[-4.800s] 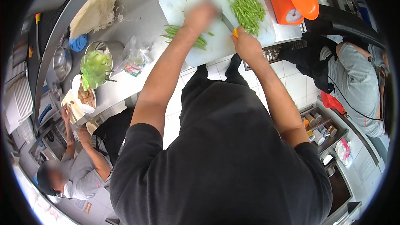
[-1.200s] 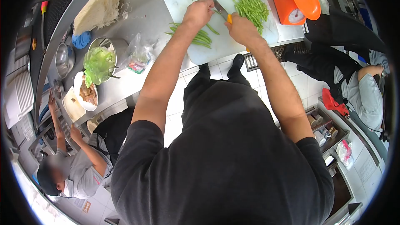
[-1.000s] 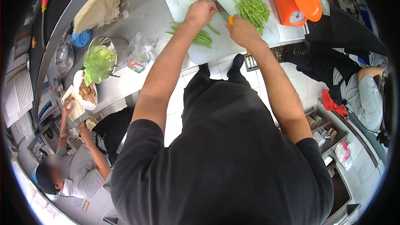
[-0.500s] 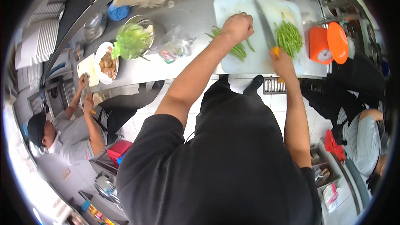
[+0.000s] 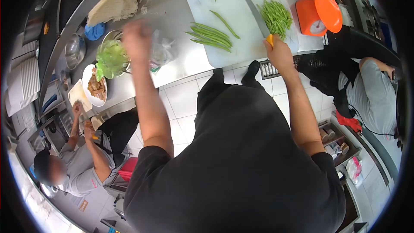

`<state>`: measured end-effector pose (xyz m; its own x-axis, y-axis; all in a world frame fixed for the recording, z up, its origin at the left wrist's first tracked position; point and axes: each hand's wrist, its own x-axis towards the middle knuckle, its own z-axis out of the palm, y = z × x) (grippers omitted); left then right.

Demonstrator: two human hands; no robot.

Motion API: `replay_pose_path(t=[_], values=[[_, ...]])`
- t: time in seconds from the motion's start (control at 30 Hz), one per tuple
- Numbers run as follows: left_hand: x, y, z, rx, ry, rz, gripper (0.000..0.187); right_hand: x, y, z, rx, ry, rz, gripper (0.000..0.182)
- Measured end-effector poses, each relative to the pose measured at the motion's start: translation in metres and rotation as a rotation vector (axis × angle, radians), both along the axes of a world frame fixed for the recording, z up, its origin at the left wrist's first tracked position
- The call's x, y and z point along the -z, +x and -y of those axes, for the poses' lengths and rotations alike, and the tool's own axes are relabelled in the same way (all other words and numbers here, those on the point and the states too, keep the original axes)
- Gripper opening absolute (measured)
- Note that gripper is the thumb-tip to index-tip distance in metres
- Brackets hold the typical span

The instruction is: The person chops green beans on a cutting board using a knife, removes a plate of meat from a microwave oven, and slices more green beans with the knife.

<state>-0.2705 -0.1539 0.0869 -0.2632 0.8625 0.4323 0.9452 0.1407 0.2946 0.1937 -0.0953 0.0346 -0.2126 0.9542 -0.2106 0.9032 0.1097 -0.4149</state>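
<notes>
My right hand (image 5: 279,55) grips the yellow handle of a large kitchen knife (image 5: 252,9), its blade lying along the white cutting board (image 5: 202,6). Just right of the blade is a pile of cut green beans (image 5: 276,19). Whole green beans (image 5: 211,35) lie in a loose bunch on the board's left side, with a single one apart. Off to the left, my left hand (image 5: 137,41) is smeared by motion over the edge of a metal bowl with lettuce (image 5: 111,58). Its fingers are blurred. A clear plastic bag (image 5: 161,51) lies close to its right.
An orange kitchen scale (image 5: 311,19) stands right of the board. Leftward are a white dish of meat (image 5: 95,87), a blue cloth (image 5: 95,31), a beige cloth (image 5: 116,2) and a steel bowl (image 5: 74,51). One co-worker (image 5: 82,155) works at left; another person (image 5: 375,99) is at right.
My left hand has swung left from over the whole beans to the lettuce bowl, uncovering the beans. My right hand still holds the knife on the board. The whole view has shifted.
</notes>
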Motion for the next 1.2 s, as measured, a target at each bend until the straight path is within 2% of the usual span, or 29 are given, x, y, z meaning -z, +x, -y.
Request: replay_pose_path(t=[0.07, 0.13, 0.2, 0.4, 0.73, 0.97, 1.13, 1.2], values=[[0.004, 0.080, -0.026, 0.221, -0.136, 0.124, 0.024, 0.005, -0.008, 0.003, -0.028, 0.001, -0.023, 0.039], [0.038, 0.136, -0.052, 0.472, -0.279, 0.252, 0.016, 0.002, -0.015, 0.004, -0.034, -0.012, 0.013, 0.037], [0.053, 0.175, -0.066, 0.556, -0.396, 0.208, 0.014, -0.005, -0.019, 0.006, -0.023, -0.020, 0.012, 0.037], [0.069, 0.191, -0.080, 0.571, -0.494, 0.240, 0.010, -0.020, -0.030, 0.015, -0.087, -0.075, -0.006, 0.034], [0.074, 0.203, -0.085, 0.602, -0.394, 0.301, 0.007, -0.039, -0.033, 0.015, -0.168, -0.146, 0.101, 0.035], [0.085, 0.200, -0.081, 0.568, -0.291, 0.309, 0.008, -0.011, -0.049, 0.014, -0.155, -0.122, 0.118, 0.033], [0.086, 0.198, -0.082, 0.554, -0.285, 0.278, 0.011, -0.043, -0.048, 0.010, -0.189, -0.152, 0.141, 0.033], [0.086, 0.197, -0.080, 0.559, -0.258, 0.295, 0.012, -0.033, -0.049, 0.013, -0.172, -0.150, 0.136, 0.033]])
